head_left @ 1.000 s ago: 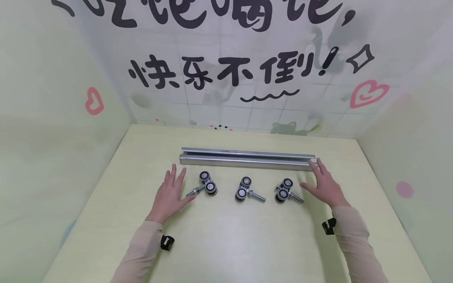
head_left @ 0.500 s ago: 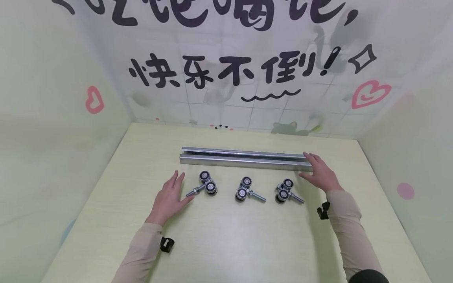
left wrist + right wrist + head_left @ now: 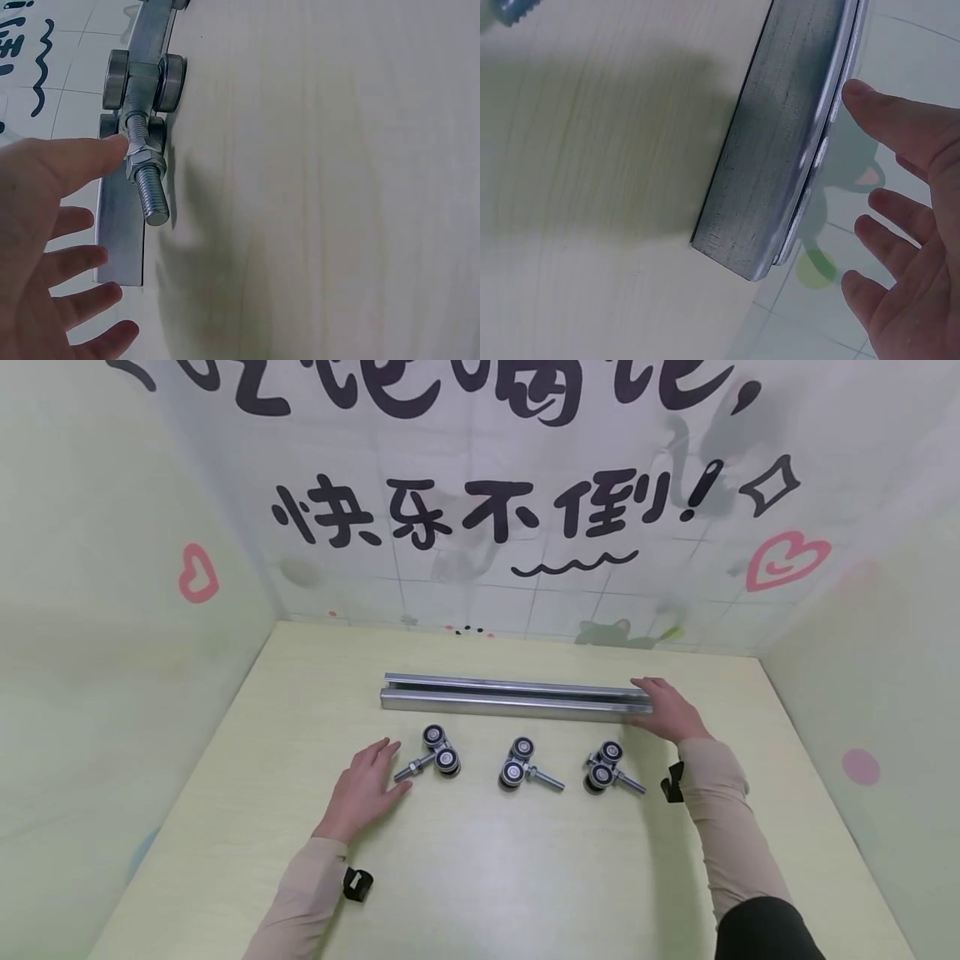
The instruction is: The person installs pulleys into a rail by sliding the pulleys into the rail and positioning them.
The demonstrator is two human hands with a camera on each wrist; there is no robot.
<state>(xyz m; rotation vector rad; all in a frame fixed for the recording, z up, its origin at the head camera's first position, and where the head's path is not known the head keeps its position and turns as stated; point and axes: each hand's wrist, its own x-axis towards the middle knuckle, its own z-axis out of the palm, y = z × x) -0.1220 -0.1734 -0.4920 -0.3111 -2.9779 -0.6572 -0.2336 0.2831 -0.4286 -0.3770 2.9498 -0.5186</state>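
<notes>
A silver slotted metal rail (image 3: 510, 703) lies across the back of the table. Over its right end reaches my right hand (image 3: 670, 710); in the right wrist view the fingers are spread and loosely bent beside the rail (image 3: 757, 172), and they do not close round it. In front of the rail stand three trolley rollers with threaded bolts: a left roller (image 3: 442, 752), a middle roller (image 3: 513, 770) and a right roller (image 3: 602, 774). My left hand (image 3: 362, 793) hovers by the left roller's bolt (image 3: 152, 191) with fingers apart, the thumb very close to it; contact is unclear.
The pale wooden table (image 3: 495, 877) is bounded by a printed back wall (image 3: 465, 602) and side walls. A black rounded shape (image 3: 767, 931) covers part of the right forearm at the bottom edge. Black wrist cameras sit on both sleeves.
My right hand has moved left and inward over the rail's right end. The left hand has lowered slightly, its fingers less spread. Rail and rollers stay in place.
</notes>
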